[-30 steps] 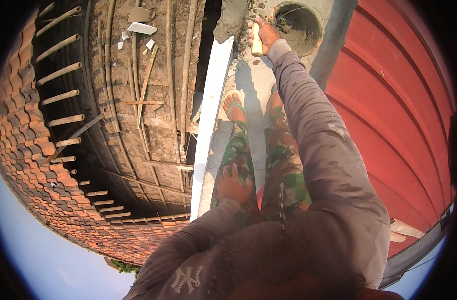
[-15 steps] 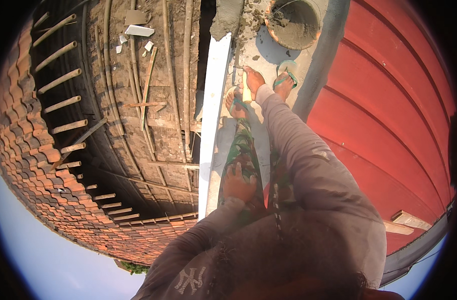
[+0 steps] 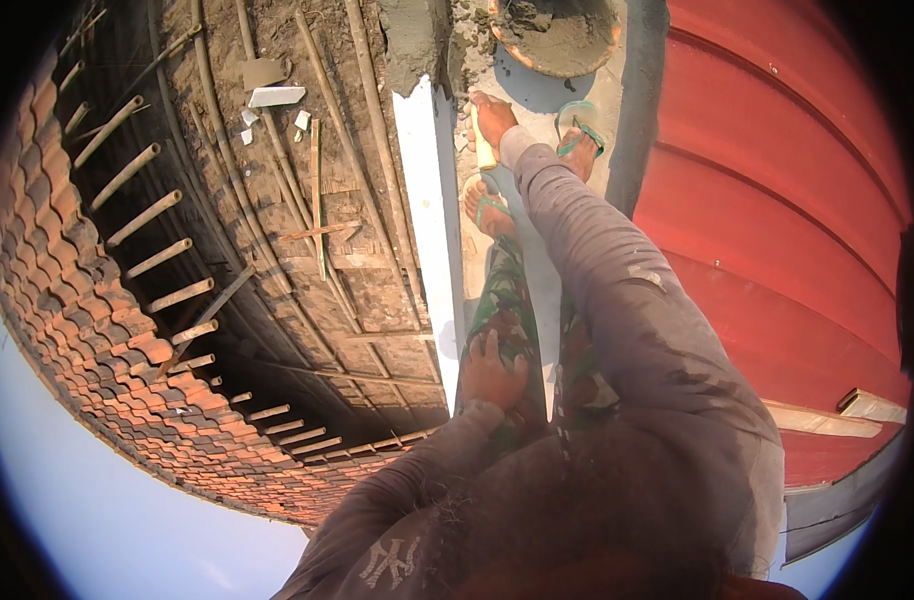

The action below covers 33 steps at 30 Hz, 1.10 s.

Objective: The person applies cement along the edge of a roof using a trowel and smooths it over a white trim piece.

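My right hand [image 3: 494, 115], closed round a wooden trowel handle [image 3: 483, 150], spread mortar near the basin [image 3: 557, 40]; left hand [image 3: 492, 372] rested flat on my knee.

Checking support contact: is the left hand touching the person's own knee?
Touching. The head view shows the left hand lying palm down on the patterned trouser knee, fingers spread over the cloth with no gap.
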Available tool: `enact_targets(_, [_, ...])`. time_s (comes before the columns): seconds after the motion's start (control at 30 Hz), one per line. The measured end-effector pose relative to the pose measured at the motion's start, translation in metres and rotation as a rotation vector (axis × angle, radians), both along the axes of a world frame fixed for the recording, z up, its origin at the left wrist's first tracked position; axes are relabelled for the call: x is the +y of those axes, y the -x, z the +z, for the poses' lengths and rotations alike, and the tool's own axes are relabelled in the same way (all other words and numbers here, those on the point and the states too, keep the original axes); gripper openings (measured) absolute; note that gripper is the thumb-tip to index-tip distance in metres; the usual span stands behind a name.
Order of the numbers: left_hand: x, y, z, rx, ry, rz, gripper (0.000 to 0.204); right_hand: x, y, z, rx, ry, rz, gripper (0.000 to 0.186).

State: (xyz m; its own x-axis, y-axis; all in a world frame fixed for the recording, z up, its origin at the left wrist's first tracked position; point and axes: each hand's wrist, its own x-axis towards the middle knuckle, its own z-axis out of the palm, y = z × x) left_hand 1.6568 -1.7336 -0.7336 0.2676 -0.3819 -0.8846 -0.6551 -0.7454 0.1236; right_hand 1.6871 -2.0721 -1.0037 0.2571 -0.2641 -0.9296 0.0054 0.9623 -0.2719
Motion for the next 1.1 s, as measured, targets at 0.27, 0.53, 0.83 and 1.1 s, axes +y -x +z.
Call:
enact_targets(0.27, [-0.024,-0.007,0.002,-0.002,-0.007,-0.05,0.074,0.052,0.01,-0.042,-0.004,-0.226,0.071,0.045])
enact_targets(0.53, [-0.032,-0.003,-0.004,-0.005,-0.083,-0.024,0.075,-0.026,0.01,-0.057,-0.061,-0.124,-0.067,0.051])
enact_targets(0.83, [-0.026,-0.003,-0.008,0.007,-0.085,-0.037,0.075,0.003,0.006,-0.109,0.058,-0.177,0.262,0.05])
enact_targets(1.1, [-0.011,-0.002,-0.011,0.017,-0.088,0.016,0.076,-0.023,0.021,-0.092,-0.071,-0.153,0.038,0.041])
